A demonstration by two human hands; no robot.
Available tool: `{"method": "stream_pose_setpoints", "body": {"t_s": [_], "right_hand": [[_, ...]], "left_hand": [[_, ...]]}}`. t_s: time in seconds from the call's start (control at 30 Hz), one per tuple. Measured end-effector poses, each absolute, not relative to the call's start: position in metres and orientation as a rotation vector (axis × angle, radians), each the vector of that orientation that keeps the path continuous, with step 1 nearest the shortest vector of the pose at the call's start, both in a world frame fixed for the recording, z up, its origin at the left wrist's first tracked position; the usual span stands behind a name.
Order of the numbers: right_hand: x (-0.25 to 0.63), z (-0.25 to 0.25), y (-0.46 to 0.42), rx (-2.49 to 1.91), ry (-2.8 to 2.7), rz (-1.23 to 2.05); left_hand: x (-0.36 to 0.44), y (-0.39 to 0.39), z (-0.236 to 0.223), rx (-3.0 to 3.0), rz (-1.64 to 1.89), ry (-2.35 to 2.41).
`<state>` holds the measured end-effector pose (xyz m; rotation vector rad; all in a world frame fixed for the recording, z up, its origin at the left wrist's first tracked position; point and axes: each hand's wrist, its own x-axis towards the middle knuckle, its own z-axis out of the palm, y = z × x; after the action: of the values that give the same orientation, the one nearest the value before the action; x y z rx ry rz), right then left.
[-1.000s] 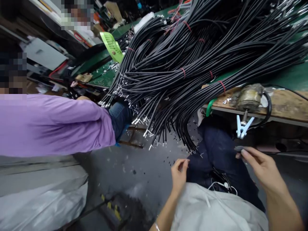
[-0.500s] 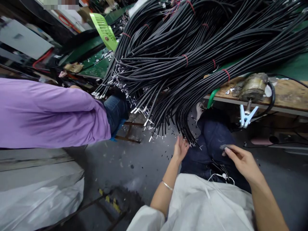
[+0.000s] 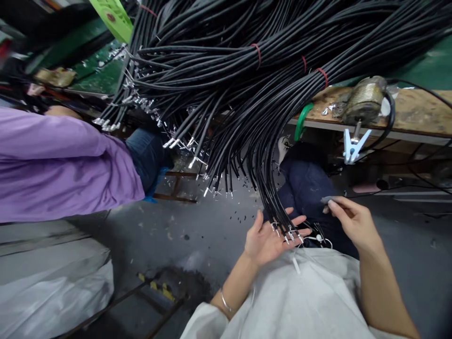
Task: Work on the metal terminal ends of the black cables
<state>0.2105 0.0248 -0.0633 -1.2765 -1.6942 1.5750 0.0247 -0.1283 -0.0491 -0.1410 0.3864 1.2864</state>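
Note:
My left hand (image 3: 270, 240) is turned palm up with its fingers spread. Across its palm and fingers lie the stripped, silvery ends of several black cables (image 3: 273, 193), part of a bundle hanging over the bench edge. My right hand (image 3: 349, 219) is closed in a pinch to the right of these ends, apart from them. Something small and grey (image 3: 328, 199) shows at its fingertips; whether it is a held piece or a finger covering is unclear. Red ties (image 3: 322, 76) bind the cable bundles higher up.
A blue clip (image 3: 353, 147) hangs from a motor-like cylinder (image 3: 365, 101) on the wooden bench edge (image 3: 420, 110). A green hoop (image 3: 302, 120) is at that edge. At left sits a person in a purple sleeve (image 3: 67, 165). A lime-green plastic chair back (image 3: 113, 18) stands behind the cables.
My left hand has moved right and opened under the cable ends, which now rest on it nearer my body. The right hand keeps its pinch. The view has shifted slightly.

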Motion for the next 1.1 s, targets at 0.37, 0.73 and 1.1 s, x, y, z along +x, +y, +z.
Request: {"method": "stream_pose_setpoints", "body": {"t_s": [0.37, 0.73, 1.1], "right_hand": [[0.21, -0.063, 0.021, -1.271, -1.82, 1.516], [0.234, 0.073, 0.041, -0.359, -2.559, 1.06], [0.081, 0.11, 0.196, -0.519, -2.932, -0.313]], "left_hand": [[0.025, -0.132, -0.034, -0.102, 1.202, 0.592], [0.024, -0.133, -0.094, 0.093, 1.152, 1.187], [-0.002, -0.105, -0.075, 0.971, 0.741, 1.791]]}}
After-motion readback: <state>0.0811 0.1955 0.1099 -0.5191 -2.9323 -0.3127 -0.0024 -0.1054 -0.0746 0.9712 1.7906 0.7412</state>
